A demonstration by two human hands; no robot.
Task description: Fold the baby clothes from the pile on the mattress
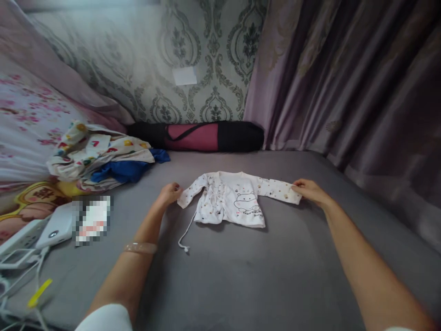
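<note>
A small white baby shirt (234,200) with coloured dots and a cartoon animal print lies flat on the grey bed surface (241,271), sleeves spread to both sides. My left hand (169,193) is closed on the end of the shirt's left sleeve. My right hand (308,190) pinches the end of the right sleeve. A white tie string (186,232) trails from the shirt toward me. A pale bangle (140,248) sits on my left wrist.
A pile of printed and blue clothes (103,158) lies at the back left. A black and maroon rolled bag (203,136) rests against the patterned wall. Curtains (361,92) hang on the right. A power strip, white devices and cables (31,239) sit at the left edge.
</note>
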